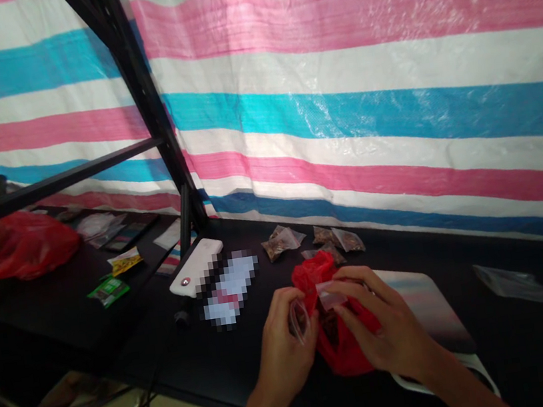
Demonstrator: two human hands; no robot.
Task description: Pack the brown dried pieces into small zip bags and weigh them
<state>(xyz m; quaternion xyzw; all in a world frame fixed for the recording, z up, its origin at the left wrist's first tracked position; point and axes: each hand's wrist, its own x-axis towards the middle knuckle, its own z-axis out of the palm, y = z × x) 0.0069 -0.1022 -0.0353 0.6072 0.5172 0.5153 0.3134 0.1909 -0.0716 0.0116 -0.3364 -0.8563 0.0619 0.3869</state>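
Observation:
My left hand point(285, 339) is closed round a small clear plastic bag point(298, 319), its mouth facing up and some dark stuff showing inside. My right hand point(386, 322) pinches a whitish clear plastic piece point(329, 295), perhaps another small bag, between thumb and fingers. Both hands are over a red plastic bag point(345, 351) on the black table; brown dried bits show in its opening. Behind it lie several small clear bags of brown dried bits point(349, 240). My right palm and the lower left fingers are partly hidden.
A flat clear bag point(518, 283) lies at the right. Under my right forearm is a pale flat case point(427, 306). Left of my hands are a white power bank point(197, 268) and a blurred-out phone point(233, 290). A black metal post point(149, 106) stands behind; another person's red bag point(34, 243) is far left.

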